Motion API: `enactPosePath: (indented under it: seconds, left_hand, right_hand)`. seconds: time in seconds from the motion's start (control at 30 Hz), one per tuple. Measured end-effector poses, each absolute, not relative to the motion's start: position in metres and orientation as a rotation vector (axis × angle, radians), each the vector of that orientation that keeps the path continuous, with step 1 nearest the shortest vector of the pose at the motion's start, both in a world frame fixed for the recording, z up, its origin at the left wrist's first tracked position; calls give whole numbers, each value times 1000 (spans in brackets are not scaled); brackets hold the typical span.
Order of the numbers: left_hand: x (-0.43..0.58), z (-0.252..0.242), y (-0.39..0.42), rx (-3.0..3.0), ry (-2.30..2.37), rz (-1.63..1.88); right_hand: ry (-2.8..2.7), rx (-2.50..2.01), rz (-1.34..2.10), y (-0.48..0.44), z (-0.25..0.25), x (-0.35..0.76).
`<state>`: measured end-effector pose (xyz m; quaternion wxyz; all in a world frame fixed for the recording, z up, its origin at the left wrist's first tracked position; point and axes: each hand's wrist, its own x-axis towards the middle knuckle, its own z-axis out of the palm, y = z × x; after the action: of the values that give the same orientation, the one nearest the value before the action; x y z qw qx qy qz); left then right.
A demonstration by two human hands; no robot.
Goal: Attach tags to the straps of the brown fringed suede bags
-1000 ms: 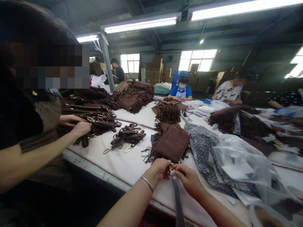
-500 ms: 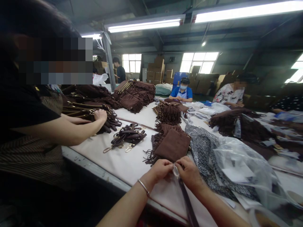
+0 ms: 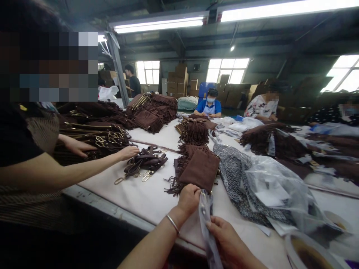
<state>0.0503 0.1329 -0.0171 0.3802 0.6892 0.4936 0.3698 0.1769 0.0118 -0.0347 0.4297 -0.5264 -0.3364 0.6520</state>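
Note:
A narrow clear plastic sleeve (image 3: pixel 206 228) hangs below the front edge of a brown suede bag (image 3: pixel 200 170), with what looks like a dark strap and a metal clasp showing through it. My left hand (image 3: pixel 189 200), with a bangle on the wrist, pinches the sleeve's upper end beside the bag's lower edge. Lower down, my right hand (image 3: pixel 226 233) grips the sleeve's right side between thumb and fingers. The bag lies flat on fringed pieces. Left of it is a heap of dark straps (image 3: pixel 146 160) with gold clasps.
At left, a co-worker's hand (image 3: pixel 129 152) touches the strap heap's edge. Fringed brown bags (image 3: pixel 154 112) are piled behind. A black-and-white woven cloth (image 3: pixel 238 179) and clear plastic bags (image 3: pixel 277 183) lie to the right, near a tape roll (image 3: pixel 308 254). Other people sit across the table.
My right hand has slid down and toward me along the strap, and plastic now covers more of it. My left hand stays near the top. The co-worker's hand has moved to the strap heap.

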Motion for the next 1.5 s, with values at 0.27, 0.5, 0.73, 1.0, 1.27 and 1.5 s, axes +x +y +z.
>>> enactPosePath:
  seconds: [0.27,0.5,0.73,1.0,1.27,1.5]
  left_hand:
    - [57,-16,140,1705,1425,996]
    - [43,-21,101,1291,1396,745]
    - [18,7,114,787,1080,403]
    - [10,5,124,554,874,269]
    - [15,5,115,769,894,338]
    - [13,4,109,833,885,296]
  right_hand:
    - [-792,-1290,1662,20,-30,165]
    - [-1452,-1575,1122,20,-18,165]
    - [-1700,-1452,513,61,-1,201]
    - [-2002,-1504,129,109,-3,209]
    - [-2132,-1458,-48,118,3,206]
    - [-2051,-1525,-8,121,-8,216]
